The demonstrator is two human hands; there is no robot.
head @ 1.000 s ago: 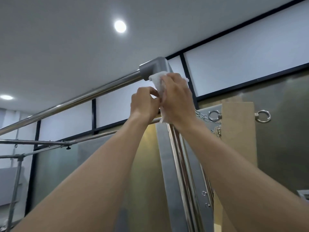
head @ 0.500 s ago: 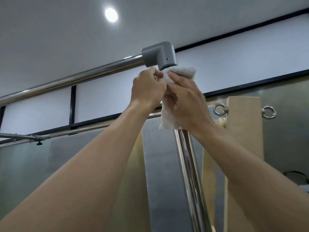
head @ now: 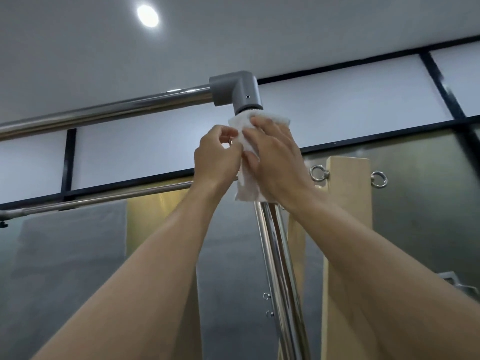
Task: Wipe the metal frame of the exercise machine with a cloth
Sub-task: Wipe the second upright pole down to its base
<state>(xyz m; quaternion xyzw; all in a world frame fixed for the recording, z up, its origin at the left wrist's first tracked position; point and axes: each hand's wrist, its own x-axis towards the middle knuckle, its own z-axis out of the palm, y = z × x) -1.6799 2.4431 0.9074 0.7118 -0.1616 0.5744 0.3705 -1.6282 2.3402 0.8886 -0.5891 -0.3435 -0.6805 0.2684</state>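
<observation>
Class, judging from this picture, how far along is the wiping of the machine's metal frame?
Done: no part shows as wiped. In hand: the left hand and right hand hold the cloth round the upright pole, just under the grey corner joint. Left: the pole below and the top bar, seemingly.

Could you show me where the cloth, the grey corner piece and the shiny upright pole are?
cloth (head: 246, 189): head view, its loose lower end.
grey corner piece (head: 241, 92): head view, middle of the bend.
upright pole (head: 272, 255): head view, bare stretch below the cloth.
</observation>
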